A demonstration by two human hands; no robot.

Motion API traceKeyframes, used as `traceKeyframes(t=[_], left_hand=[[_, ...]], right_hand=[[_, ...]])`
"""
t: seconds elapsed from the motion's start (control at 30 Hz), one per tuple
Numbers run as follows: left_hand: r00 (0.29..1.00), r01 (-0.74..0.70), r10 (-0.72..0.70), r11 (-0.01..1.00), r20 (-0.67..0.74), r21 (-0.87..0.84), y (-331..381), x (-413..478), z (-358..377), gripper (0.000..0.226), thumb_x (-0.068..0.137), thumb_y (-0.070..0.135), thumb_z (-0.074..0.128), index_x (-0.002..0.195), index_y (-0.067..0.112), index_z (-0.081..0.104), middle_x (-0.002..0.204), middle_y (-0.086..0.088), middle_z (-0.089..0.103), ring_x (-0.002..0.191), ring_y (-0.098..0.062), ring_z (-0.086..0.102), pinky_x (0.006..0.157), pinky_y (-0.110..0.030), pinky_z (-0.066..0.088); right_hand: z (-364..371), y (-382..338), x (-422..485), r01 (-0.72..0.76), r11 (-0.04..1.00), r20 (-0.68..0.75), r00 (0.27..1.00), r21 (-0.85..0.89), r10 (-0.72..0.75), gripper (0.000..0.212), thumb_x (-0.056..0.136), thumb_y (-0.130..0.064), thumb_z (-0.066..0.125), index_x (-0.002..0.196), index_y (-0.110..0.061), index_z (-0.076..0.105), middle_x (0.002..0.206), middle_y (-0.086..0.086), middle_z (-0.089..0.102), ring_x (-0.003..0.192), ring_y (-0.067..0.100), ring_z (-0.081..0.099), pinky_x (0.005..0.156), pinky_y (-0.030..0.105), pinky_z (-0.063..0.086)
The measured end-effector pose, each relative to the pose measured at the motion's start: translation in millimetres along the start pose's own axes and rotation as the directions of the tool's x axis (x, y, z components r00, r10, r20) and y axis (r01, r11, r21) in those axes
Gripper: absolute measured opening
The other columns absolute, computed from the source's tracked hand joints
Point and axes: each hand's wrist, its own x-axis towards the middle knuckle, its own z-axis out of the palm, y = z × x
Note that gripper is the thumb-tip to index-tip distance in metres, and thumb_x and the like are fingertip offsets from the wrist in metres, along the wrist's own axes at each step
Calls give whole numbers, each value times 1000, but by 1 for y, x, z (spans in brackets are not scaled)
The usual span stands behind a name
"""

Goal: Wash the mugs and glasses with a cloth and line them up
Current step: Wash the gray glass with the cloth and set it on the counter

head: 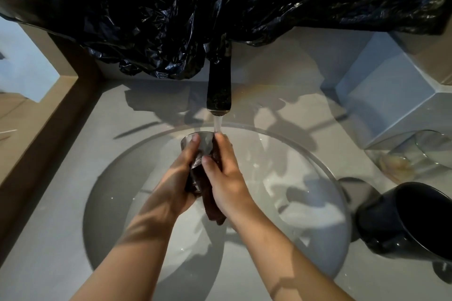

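Note:
A clear glass (204, 140) is held over the round white sink (305, 154), its rim just under the running water from the dark tap (219, 88). My left hand (179, 178) grips the glass from the left. My right hand (226, 176) presses a dark brown cloth (208, 203) against the glass's right side, fingers wrapped over the cloth. The cloth's lower end hangs below both hands. A black mug (411, 222) stands on the counter at the right. Another clear glass (415, 151) lies on its side at the far right.
Crumpled black plastic sheeting (195, 19) covers the wall above the tap. A pale grey box (381, 95) stands at the back right. The counter's brown edge (49, 129) runs along the left side.

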Motion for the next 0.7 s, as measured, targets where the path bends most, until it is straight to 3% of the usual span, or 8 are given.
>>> traceKeyframes(t=[0.07,0.17,0.2,0.3,0.4,0.5,0.6,0.7], left_hand=[[999,22,-20,999,51,-34,-2,0,-3,60,78,48,61,126,14,61,123,-14,65,116,-28,60,103,-44,42],[998,-25,23,999,55,30,-3,-3,1,41,79,38,61,110,12,69,103,-15,71,95,-31,67,87,-45,49],[998,-62,60,994,27,90,-3,-2,3,38,78,36,66,107,11,69,97,-16,71,91,-32,67,82,-44,50],[990,-129,135,984,-37,125,-3,1,8,48,76,39,72,115,11,65,104,-17,71,96,-32,69,75,-39,55],[1000,-14,11,991,-29,-130,-3,2,10,56,75,44,64,118,9,66,112,-14,70,104,-26,67,95,-38,49],[999,51,-47,967,24,-251,-7,0,13,47,89,43,54,122,11,64,115,-12,69,113,-24,62,103,-38,43],[999,16,-9,981,38,-191,-8,-1,14,40,91,41,51,118,16,66,113,-10,70,106,-23,65,90,-38,49],[998,-66,66,988,-2,-140,-6,-3,21,40,90,39,54,116,11,66,111,-14,70,101,-25,68,87,-39,51]], right_hand=[[-8,-6,6,24,999,-1,1000,34,-24,45,98,-24,49,142,-28,38,151,-9,31,140,8,27,116,26,21],[-24,-21,23,-213,907,36,976,362,215,30,99,-26,47,128,-30,51,130,3,57,112,20,57,97,30,45],[-25,-21,25,-268,887,40,961,377,274,31,99,-28,45,130,-27,51,125,7,61,106,21,60,93,31,49],[-16,-12,18,-239,934,12,970,267,245,38,100,-33,43,138,-28,45,133,5,56,119,21,55,105,41,42],[-5,2,-3,25,999,-21,999,-43,-26,45,99,-27,46,143,-30,39,151,-8,35,140,8,28,118,29,20],[-7,5,-3,216,934,12,975,-286,-222,43,98,-31,43,141,-25,44,150,-13,32,142,3,19,116,19,12],[-20,-7,18,56,997,-21,998,57,-55,30,99,-18,47,127,-25,55,131,-9,50,130,9,42,110,22,29],[-27,-10,27,-273,799,59,956,536,288,24,98,-25,47,116,-22,64,114,5,67,103,19,64,90,29,49]])
